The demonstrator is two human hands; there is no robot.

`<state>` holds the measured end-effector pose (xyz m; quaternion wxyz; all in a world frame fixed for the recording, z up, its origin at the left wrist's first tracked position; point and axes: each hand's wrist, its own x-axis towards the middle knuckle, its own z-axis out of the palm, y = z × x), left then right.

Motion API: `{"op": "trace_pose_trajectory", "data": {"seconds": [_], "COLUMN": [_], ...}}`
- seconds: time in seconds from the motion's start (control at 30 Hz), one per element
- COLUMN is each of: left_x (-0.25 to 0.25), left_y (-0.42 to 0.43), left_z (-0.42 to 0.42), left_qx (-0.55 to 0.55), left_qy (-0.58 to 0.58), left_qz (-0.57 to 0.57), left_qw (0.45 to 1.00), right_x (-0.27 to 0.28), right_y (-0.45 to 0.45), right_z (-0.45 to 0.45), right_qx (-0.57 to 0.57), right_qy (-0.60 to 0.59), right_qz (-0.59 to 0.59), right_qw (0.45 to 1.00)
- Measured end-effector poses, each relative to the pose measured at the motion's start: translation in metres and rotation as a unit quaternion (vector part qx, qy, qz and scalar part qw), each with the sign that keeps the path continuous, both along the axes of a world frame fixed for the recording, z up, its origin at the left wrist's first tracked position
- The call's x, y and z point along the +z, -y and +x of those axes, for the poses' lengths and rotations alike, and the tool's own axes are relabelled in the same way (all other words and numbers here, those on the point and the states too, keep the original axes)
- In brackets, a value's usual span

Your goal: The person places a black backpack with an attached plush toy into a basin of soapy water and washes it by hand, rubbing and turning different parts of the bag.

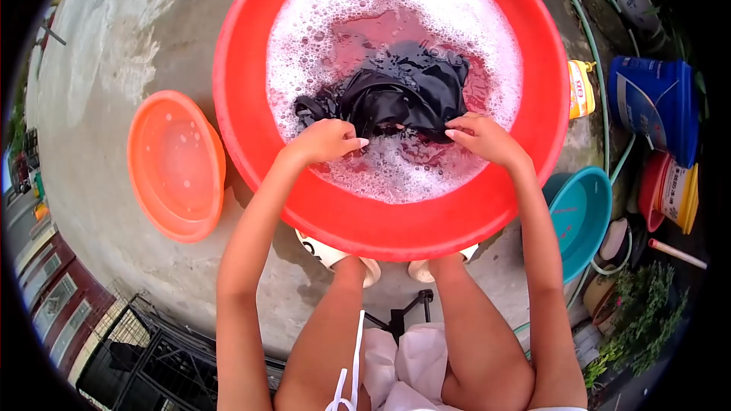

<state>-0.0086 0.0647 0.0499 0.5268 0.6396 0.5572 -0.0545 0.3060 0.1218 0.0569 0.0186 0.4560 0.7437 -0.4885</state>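
Observation:
A large red basin [388, 230] holds soapy water with thick white suds [320, 15]. In it lies a soaked black garment [403, 91], bunched up and partly under water; its exact kind cannot be made out. My left hand [329, 140] is at the garment's near left edge, thumb and fingers closed on the cloth. At its near right edge, my right hand [485, 138] pinches the fabric between thumb and fingers. Between the two hands the near edge of the cloth is lifted slightly above the foam.
An orange basin [179, 209] with some water stands at the left. To the right are a teal basin [582, 213], a yellow-and-white detergent bag [580, 90], a blue bucket [651, 99] and a green hose [598, 53]. A black wire cage [152, 361] stands lower left.

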Motion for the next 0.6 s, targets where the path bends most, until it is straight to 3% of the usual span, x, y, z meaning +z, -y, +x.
{"op": "trace_pose_trajectory", "data": {"seconds": [0.03, 0.1, 0.17, 0.23, 0.3, 0.37, 0.43, 0.53, 0.6], "left_x": [0.011, -0.006, -0.004, -0.001, -0.014, -0.017, -0.033, -0.04, -0.035], "left_y": [-0.007, -0.016, -0.027, -0.024, -0.009, 0.0, 0.007, 0.003, -0.004], "left_z": [-0.003, -0.014, -0.026, -0.021, -0.006, 0.021, 0.038, 0.036, 0.027], "left_qx": [0.071, 0.284, 0.216, 0.156, 0.033, 0.003, -0.004, -0.006, 0.054], "left_qy": [0.024, 0.095, 0.009, 0.012, -0.095, -0.189, -0.243, -0.234, -0.198], "left_qz": [-0.036, -0.036, 0.033, 0.012, 0.132, 0.148, 0.234, 0.245, 0.224], "left_qw": [0.997, 0.953, 0.976, 0.988, 0.986, 0.971, 0.942, 0.941, 0.953], "right_x": [0.009, 0.035, 0.032, -0.005, -0.016, -0.024, -0.038, -0.053, -0.056], "right_y": [-0.007, -0.018, -0.014, 0.005, 0.013, 0.02, 0.022, 0.014, 0.002], "right_z": [-0.005, -0.024, -0.028, -0.023, -0.027, -0.031, -0.035, -0.038, -0.038], "right_qx": [-0.034, -0.058, -0.05, -0.01, -0.029, -0.063, -0.082, -0.131, -0.178], "right_qy": [0.039, 0.143, 0.195, 0.193, 0.219, 0.224, 0.241, 0.247, 0.222], "right_qz": [-0.062, -0.04, 0.034, 0.157, 0.145, 0.149, 0.164, 0.188, 0.201], "right_qw": [0.997, 0.987, 0.979, 0.968, 0.965, 0.961, 0.953, 0.942, 0.937]}}
